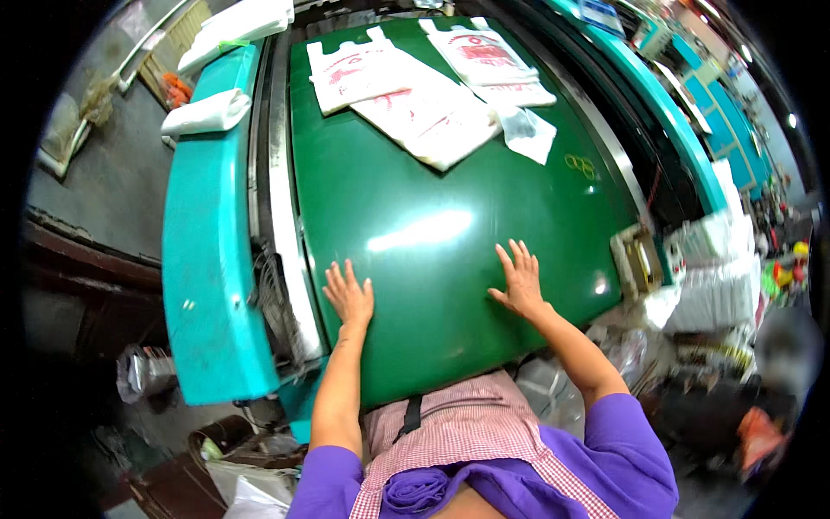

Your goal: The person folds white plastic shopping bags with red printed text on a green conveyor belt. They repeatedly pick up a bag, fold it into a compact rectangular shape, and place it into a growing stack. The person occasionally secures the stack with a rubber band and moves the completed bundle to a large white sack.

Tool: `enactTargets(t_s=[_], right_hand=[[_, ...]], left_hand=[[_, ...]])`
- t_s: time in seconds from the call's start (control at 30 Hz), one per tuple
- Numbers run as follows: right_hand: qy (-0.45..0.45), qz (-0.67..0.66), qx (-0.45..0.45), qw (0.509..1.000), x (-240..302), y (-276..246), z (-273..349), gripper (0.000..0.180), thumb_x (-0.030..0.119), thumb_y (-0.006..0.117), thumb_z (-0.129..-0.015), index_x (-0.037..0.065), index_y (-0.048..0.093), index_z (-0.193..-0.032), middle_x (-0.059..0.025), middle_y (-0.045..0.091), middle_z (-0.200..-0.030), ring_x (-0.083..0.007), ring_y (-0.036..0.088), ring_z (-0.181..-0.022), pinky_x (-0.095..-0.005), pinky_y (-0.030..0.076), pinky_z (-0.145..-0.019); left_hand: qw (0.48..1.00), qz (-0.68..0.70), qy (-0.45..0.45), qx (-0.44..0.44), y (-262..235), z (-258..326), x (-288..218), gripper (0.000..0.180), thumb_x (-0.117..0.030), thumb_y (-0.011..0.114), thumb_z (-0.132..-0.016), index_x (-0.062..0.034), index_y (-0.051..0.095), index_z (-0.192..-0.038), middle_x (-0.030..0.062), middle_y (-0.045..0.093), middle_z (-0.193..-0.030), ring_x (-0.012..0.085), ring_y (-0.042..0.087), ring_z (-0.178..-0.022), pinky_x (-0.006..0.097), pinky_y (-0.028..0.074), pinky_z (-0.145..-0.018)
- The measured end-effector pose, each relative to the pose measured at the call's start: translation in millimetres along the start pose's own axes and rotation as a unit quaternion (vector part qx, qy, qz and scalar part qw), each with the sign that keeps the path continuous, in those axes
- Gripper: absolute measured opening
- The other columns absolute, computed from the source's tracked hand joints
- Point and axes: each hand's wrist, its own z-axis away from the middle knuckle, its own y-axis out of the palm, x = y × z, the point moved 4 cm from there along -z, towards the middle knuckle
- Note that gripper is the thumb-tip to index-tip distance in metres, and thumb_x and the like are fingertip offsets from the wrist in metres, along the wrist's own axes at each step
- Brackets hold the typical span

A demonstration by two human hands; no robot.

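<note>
My left hand (349, 297) lies flat near the left edge of a green conveyor-like table surface (424, 303), its fingers spread and nothing in it. To the right, my right hand (520, 281) rests on the same surface, open, with the thumb out to the side. Beyond both hands, stacks of white plastic vest bags (437, 117) with red print overlap at the far left and middle. Another stack of white vest bags (484, 56) lies at the far right. Beside them is a small whitish plastic piece (528, 135).
Several yellow rubber bands (581, 165) lie right of the bags. Teal machine housing (207, 259) runs along the left, with a white plastic roll (207, 112) on it. A cardboard box (638, 259) stands by the right edge. Wrapped white bundles (713, 290) are stacked farther right.
</note>
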Motion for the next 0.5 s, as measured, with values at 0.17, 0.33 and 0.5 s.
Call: enactTargets(t_s=[0.17,0.33,0.5], right_hand=[[-0.118,0.049,0.026,0.991,-25.0,16.7,-179.0,0.108,0.030,0.083,-0.060,0.023,0.021,-0.147,-0.0196,0.014,-0.151,-0.0410,0.013,-0.140,-0.0620,0.020,-0.107],[-0.237,0.159,-0.018,0.958,-39.2,65.9,-356.4,0.098,0.023,0.076,-0.069,0.026,0.018,-0.148,-0.0212,0.011,-0.152,-0.0442,0.022,-0.136,-0.0613,0.031,-0.102],[-0.281,0.094,0.196,0.935,6.8,39.3,-450.8,0.055,0.014,0.063,-0.075,0.009,0.047,-0.127,-0.0228,0.056,-0.111,-0.0359,0.061,-0.094,-0.0410,0.051,-0.078]], left_hand=[[0.994,-0.105,-0.025,-0.002,9.5,-7.1,6.4,0.062,-0.035,0.055,-0.087,-0.0152,0.035,-0.142,0.0146,0.022,-0.151,0.0339,0.017,-0.141,0.056,0.013,-0.111],[0.996,-0.082,-0.023,0.010,7.8,-11.5,-8.1,0.062,-0.032,0.057,-0.085,-0.0164,0.036,-0.141,0.0146,0.023,-0.151,0.0355,0.019,-0.140,0.057,0.014,-0.111],[0.998,-0.064,-0.026,0.002,4.3,-27.2,-24.8,0.065,-0.033,0.057,-0.082,-0.0173,0.035,-0.142,0.0154,0.025,-0.150,0.0366,0.022,-0.139,0.057,0.015,-0.111]])
